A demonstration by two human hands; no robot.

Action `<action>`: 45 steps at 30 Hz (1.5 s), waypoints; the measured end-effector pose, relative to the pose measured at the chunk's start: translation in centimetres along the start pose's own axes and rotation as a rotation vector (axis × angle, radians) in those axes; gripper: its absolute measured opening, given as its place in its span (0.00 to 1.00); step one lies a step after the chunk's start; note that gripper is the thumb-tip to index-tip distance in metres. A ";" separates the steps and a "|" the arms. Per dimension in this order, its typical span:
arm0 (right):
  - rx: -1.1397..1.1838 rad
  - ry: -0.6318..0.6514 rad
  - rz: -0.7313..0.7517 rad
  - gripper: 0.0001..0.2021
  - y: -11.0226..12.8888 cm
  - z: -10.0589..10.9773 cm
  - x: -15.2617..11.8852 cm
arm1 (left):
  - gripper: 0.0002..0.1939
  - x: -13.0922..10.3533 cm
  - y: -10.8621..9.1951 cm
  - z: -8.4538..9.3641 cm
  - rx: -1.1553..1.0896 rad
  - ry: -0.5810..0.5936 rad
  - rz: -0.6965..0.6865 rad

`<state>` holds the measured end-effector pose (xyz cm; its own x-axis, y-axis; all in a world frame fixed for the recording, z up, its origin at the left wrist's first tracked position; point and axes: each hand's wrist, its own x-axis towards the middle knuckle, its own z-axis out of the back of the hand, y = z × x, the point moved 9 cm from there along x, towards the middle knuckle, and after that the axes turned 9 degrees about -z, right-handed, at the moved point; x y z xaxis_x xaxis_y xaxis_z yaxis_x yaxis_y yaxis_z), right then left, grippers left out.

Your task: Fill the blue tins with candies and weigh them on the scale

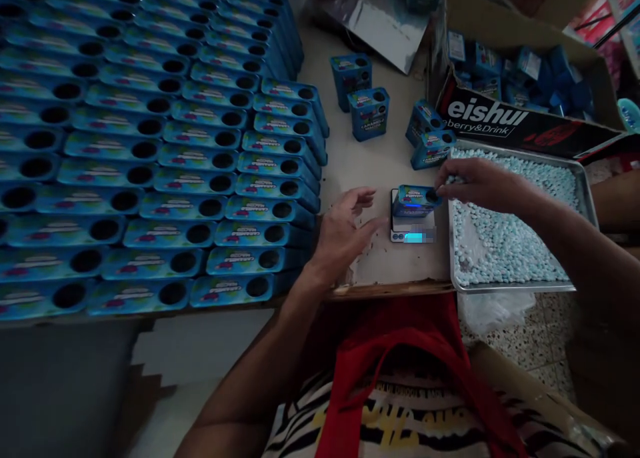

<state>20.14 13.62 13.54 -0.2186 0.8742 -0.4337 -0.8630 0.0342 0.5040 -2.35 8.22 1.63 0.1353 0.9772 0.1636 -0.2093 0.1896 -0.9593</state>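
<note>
A small digital scale (399, 226) with a lit blue display lies on the table. On it stands a blue candy container (413, 202) with a round hole in its top. My right hand (475, 183) is at the hole end of this container, its fingers pinched together around a few pale candies. To the left of the scale, my left hand (345, 228) is held with fingers apart and nothing in it. A metal tray (515, 289) of small white and pale-blue candies lies under my right forearm.
Rows of blue containers with open holes (273, 234) fill the table's left side. Behind the scale stand several more containers (370, 115). A cardboard box (500, 128) holding blue containers is at the back right. The table's front edge (395, 289) is close to me.
</note>
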 end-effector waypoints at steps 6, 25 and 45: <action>-0.439 -0.048 0.094 0.05 2.6 -0.6 0.1 | 0.29 0.2 0.1 -0.4 -0.013 0.037 -0.048; 1.003 -0.160 -0.138 0.15 -2.3 -0.3 0.5 | 0.17 1.0 -3.4 -0.1 0.103 -0.119 -0.268; 1.222 0.009 -0.270 0.06 -7.4 -3.4 -3.0 | 0.21 1.9 -6.9 -1.6 0.490 -0.041 -0.595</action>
<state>25.61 9.11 8.56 -0.1079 0.7663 -0.6334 0.1047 0.6423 0.7593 0.86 8.64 8.20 0.3259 0.6983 0.6373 -0.5188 0.6956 -0.4969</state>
